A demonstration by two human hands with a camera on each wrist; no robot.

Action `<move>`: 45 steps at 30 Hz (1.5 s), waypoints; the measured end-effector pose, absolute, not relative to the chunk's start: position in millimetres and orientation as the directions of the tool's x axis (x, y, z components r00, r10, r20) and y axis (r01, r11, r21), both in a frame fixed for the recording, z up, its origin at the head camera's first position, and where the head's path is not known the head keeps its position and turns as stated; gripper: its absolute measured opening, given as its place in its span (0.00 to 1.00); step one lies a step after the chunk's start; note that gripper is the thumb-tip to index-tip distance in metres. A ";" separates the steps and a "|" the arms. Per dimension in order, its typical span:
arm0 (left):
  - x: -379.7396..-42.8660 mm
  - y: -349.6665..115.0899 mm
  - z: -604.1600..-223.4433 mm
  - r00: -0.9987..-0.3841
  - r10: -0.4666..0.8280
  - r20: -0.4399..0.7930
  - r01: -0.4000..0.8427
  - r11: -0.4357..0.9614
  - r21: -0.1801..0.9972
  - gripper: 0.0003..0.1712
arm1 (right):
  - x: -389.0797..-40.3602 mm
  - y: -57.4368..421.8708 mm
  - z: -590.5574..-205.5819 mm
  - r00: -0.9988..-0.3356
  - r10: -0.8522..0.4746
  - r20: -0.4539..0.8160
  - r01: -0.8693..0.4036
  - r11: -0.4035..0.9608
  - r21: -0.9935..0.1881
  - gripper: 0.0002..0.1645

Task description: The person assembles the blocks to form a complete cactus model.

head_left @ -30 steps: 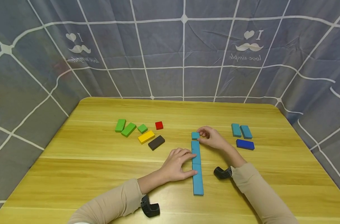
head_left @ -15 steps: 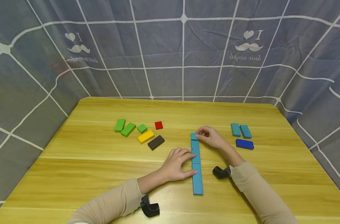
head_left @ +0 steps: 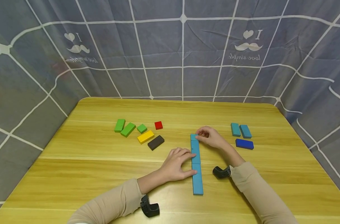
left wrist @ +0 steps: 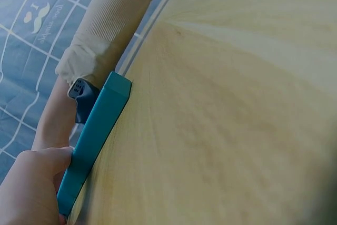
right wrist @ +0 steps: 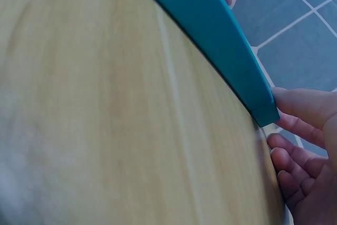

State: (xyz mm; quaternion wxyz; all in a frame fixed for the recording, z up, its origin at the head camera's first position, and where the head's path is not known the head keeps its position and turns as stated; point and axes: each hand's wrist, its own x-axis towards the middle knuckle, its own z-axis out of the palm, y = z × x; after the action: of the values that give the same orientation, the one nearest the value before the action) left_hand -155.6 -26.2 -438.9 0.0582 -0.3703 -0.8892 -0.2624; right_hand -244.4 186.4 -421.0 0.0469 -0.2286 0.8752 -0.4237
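Observation:
Two long light-blue blocks lie end to end in a row, the near block [head_left: 198, 186] and the far block [head_left: 195, 147]. A small light-blue block [head_left: 193, 137] sits against the row's far end, in line with it. My right hand [head_left: 212, 137] pinches this small block between thumb and index finger; its other fingers curl beside it in the right wrist view. With fingers spread, my left hand [head_left: 174, 166] rests at the row's left side, its index fingertip on the far block and its thumb on the near one. The left wrist view shows that thumb [left wrist: 57, 156] at the block's edge.
Left of the row lie several green blocks [head_left: 128, 129], a yellow block [head_left: 146, 137], a black block [head_left: 156, 142] and a red block [head_left: 158, 125]. To the right are two teal blocks [head_left: 245, 131] and a dark blue block [head_left: 244, 144]. A grey curtain [head_left: 164, 46] hangs behind the table.
The right hand has moved the small light-blue block slightly left and toward the row, and the gap to the far long block has closed. The left hand has stayed in place.

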 end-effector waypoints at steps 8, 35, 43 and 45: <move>-155.6 -26.7 -440.2 -0.719 0.626 0.303 0.690 0.588 0.422 0.31 | -246.9 187.9 -425.2 -0.886 -0.451 0.106 -0.359 0.523 -0.773 0.10; -153.4 -26.4 -439.7 -0.726 0.628 0.282 0.682 0.602 0.416 0.32 | -208.0 312.1 -412.2 -0.933 -0.273 0.234 -0.353 0.566 -0.746 0.20; -153.7 -26.5 -438.9 -0.722 0.631 0.285 0.686 0.596 0.418 0.32 | -191.0 351.5 -416.4 -0.972 -0.185 0.144 -0.231 0.657 -0.717 0.19; -153.6 -27.0 -438.7 -0.722 0.630 0.287 0.686 0.596 0.417 0.32 | -188.3 356.8 -418.3 -0.973 -0.195 0.121 -0.222 0.660 -0.717 0.20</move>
State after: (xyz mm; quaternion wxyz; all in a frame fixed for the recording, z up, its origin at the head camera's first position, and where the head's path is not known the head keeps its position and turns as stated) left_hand -153.6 -27.0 -438.7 0.0546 -0.3690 -0.8916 -0.2566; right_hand -188.3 356.8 -418.3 -0.0170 -0.1143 0.9110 -0.3959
